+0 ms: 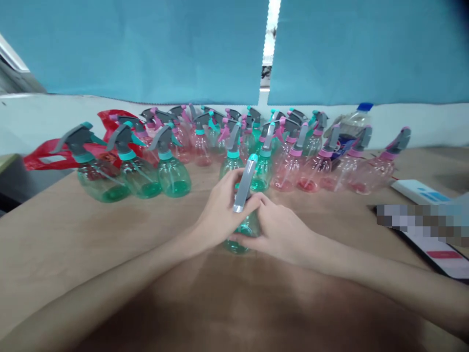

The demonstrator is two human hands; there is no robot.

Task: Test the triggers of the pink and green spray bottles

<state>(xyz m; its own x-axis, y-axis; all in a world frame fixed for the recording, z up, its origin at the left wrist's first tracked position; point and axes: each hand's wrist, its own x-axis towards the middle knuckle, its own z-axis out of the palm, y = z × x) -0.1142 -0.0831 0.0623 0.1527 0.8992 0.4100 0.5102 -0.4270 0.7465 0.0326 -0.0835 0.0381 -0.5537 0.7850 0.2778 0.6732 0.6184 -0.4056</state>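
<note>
A green spray bottle [240,244] with a grey and teal spray head stands upright on the wooden table [146,293], in front of me at the middle. My left hand [222,205] is wrapped round its neck and the lower part of the spray head. From the right, my right hand [280,230] is closed round the bottle's body, its fingers partly hidden behind it. Both hands touch the same bottle. The thumb and fingers of the two hands come close together just below the spray head.
Three green spray bottles [174,178] stand at the left. Several pink bottles [287,173] and green ones line the back. Behind them lie a red plastic bag [51,154] and a large blue-capped bottle [359,117]. A phone-like device [445,254] lies at the right.
</note>
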